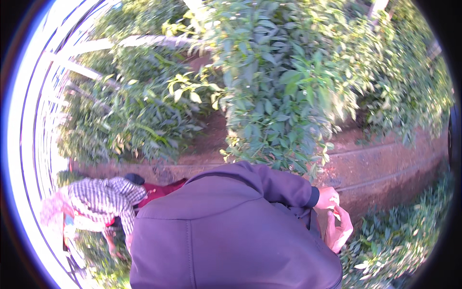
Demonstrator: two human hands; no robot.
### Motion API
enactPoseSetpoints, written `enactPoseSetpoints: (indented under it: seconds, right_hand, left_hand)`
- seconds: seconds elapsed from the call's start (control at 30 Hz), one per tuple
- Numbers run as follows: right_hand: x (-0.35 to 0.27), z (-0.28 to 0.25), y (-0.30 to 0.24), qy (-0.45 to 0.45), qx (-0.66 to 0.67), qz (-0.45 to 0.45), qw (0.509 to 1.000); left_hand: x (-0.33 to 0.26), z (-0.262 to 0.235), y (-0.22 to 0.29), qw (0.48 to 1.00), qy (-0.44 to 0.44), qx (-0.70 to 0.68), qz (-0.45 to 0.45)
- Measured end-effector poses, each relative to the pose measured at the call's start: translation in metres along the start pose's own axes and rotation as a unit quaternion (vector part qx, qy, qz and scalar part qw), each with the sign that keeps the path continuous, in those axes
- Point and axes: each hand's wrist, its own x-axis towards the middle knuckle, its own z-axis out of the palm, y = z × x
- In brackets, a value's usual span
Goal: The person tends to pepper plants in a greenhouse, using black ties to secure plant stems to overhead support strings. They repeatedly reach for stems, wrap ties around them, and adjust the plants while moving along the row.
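My left hand (327, 197) extends past the dark cuff of a purple-grey sleeve, its fingers curled closed. Against it, my right hand (340, 230) has its thumb and fingers bent in, and their tips meet the left hand. A small reddish patch shows where the fingertips come together; whether it is an object or skin, I cannot tell. The purple-grey jacket (231, 241) fills the lower middle and covers much of the arms. Leafy green plants (274, 101) grow just beyond the hands.
At the left, a co-worker in a checked shirt (103, 195) bends over more foliage. Pale poles (144, 42) stand among the plants. Brown soil (380, 166) with long lines across it lies between the rows, and low plants (404, 241) fill the lower right.
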Motion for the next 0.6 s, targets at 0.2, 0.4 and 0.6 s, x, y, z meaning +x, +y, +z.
enactPoseSetpoints:
  seconds: [0.2,0.4,0.6]
  right_hand:
    - [0.075,0.013,0.0,-0.144,0.054,-0.079,0.985]
    - [0.128,0.036,-0.042,-0.246,0.077,-0.229,0.939]
    - [0.141,0.091,-0.11,-0.33,0.082,-0.271,0.901]
  left_hand:
    - [-0.036,-0.054,0.036,0.988,0.126,0.005,-0.092]
    - [-0.115,-0.079,0.074,0.955,0.261,-0.113,-0.089]
    - [-0.197,-0.101,0.098,0.891,0.361,-0.272,-0.034]
